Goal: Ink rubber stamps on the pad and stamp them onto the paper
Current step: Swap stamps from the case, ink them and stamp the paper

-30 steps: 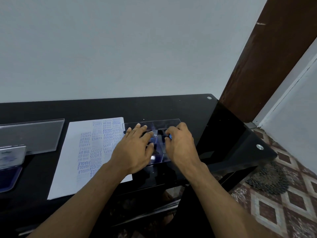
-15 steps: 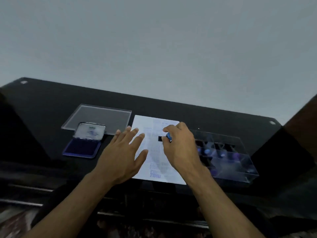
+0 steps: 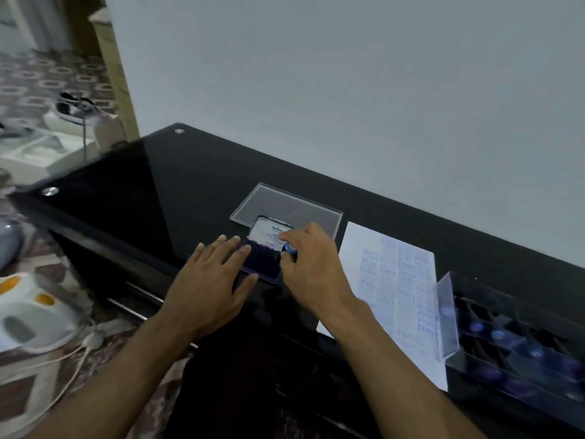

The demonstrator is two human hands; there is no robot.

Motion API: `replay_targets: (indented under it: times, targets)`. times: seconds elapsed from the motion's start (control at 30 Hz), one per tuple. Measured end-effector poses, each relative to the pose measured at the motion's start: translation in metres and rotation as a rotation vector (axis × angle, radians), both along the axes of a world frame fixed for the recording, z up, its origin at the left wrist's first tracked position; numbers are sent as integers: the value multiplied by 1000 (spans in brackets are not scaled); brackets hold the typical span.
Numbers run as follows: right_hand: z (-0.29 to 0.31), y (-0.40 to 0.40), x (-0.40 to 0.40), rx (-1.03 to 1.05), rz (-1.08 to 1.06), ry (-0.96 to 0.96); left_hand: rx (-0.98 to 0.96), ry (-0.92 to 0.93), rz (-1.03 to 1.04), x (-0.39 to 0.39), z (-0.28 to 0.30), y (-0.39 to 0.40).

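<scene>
Both hands now off the paper (image 3: pixel 399 293), at the ink pad (image 3: pixel 262 264) on the bench (image 3: pixel 190 191). Left hand (image 3: pixel 212 280): fingers flat, steadying it. Right hand (image 3: pixel 313 264): fingers clamped on blue-handled stamp (image 3: pixel 289 248), inking apparently underway.

"Artline", partly hidden, on ink-pad lid (image 3: pixel 271 233)

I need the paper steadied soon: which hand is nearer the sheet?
Right. The right hand holds a stamp over the ink pad, just beside the paper; the left hand rests on the pad's far side.
</scene>
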State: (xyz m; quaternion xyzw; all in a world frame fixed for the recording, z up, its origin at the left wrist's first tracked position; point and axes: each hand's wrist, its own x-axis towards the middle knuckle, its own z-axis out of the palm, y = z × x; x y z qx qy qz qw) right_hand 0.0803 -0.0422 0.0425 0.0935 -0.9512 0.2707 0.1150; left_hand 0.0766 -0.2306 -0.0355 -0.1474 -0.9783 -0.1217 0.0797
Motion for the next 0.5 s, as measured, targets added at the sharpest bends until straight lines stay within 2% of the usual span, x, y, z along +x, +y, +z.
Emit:
replay_targets:
  times: [0.5]
  targets:
    - [2,-39,-47,232,96,-132,10,-52,13,-42,-36,-48]
